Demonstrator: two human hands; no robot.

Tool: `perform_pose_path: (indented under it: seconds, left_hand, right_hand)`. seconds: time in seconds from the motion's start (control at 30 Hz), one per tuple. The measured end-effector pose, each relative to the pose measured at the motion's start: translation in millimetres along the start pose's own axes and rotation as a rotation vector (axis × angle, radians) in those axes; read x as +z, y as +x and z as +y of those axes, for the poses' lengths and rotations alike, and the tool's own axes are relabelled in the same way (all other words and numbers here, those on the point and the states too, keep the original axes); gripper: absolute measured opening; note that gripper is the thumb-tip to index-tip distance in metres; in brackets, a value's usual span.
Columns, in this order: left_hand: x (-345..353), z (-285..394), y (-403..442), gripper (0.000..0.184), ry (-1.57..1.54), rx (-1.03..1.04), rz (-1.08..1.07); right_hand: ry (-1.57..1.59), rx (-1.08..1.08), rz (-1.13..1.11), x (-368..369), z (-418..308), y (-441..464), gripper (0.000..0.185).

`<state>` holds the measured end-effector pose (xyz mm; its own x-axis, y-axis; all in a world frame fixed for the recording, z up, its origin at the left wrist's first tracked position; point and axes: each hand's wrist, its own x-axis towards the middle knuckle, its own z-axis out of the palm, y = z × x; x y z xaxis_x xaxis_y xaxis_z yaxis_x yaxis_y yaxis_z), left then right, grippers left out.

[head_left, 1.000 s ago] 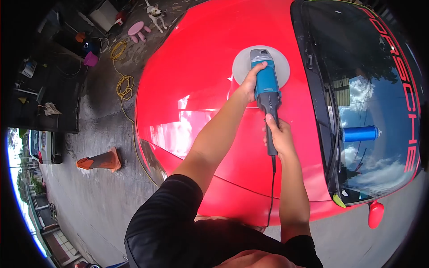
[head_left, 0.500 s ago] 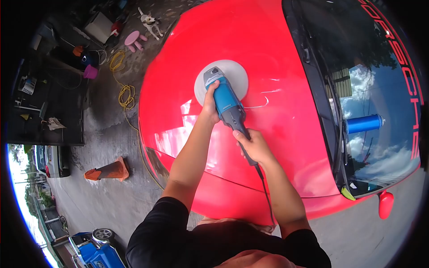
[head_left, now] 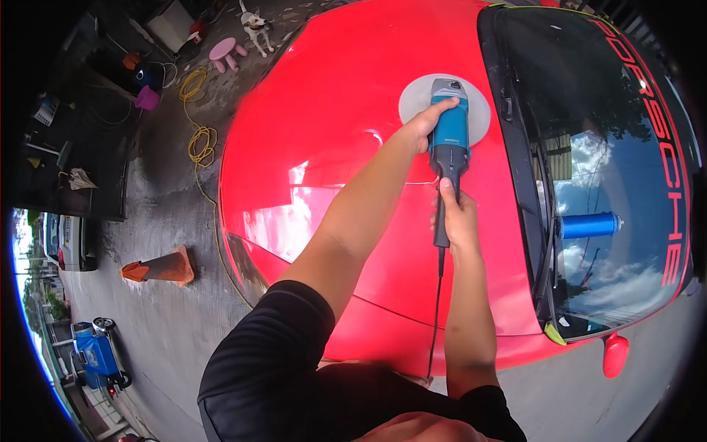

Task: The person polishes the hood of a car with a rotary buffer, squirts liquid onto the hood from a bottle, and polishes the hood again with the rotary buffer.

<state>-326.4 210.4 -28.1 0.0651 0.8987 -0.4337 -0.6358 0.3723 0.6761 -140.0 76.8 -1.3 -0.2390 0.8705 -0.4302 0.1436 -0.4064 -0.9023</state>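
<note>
- The polisher is on the red hood, in front of the person, its long axis running almost straight away from the body: head at the far end, handle at the near end.
- The left hand grips the head from its left side, thumb laid across the top; the fingers underneath are hidden.
- The right hand is closed round the handle, thumb lengthwise along it, the cord trailing from the end below towards the body.
- So the left hand is the nearer one to the pad, and the right hand sits behind it on nearly the same line.
- The round pad lies beneath the head, seemingly flat on the hood; its underside cannot be seen.
- The pad's right edge is just beside the black strip at the foot of the windshield, while much of the hood spreads to its left.
- The blue cylinder by the windshield is well apart from both hands.
</note>
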Motion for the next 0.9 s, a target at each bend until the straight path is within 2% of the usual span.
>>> perform_pose_path:
  seconds: [0.07, 0.17, 0.27, 0.3, 0.43, 0.7, 0.9]
  left_hand:
    - [0.5, -1.7, 9.1, 0.079, 0.031, 0.03, 0.078]
    - [-16.6, -4.3, 4.0, 0.081, -0.003, 0.103, 0.085]
    - [-41.5, -3.3, -15.9, 0.08, -0.03, 0.123, 0.172]
    - [-51.1, -6.0, -18.8, 0.072, -0.01, 0.113, 0.199]
    - [-88.5, -11.3, -42.7, 0.072, -0.082, 0.151, 0.232]
    - [-135.3, -37.4, -103.2, 0.071, -0.203, 0.209, 0.331]
    - [-98.4, -48.5, -110.5, 0.071, -0.167, 0.165, 0.277]
  right_hand:
    - [-0.004, -0.011, 0.014, -3.1, 5.9, 9.4, 0.051]
    - [-0.032, -0.008, -0.037, 1.2, 3.5, 12.1, 0.051]
    - [-0.041, 0.005, -0.113, 15.0, 9.7, 12.7, 0.052]
    - [-0.042, 0.009, -0.141, 19.9, 11.2, 12.5, 0.053]
    - [-0.154, 0.051, -0.279, 32.4, 27.5, 18.4, 0.052]
    - [-0.328, -0.015, -0.432, 50.6, 57.3, 11.0, 0.057]
    - [-0.283, -0.014, -0.356, 29.6, 60.4, -16.4, 0.052]
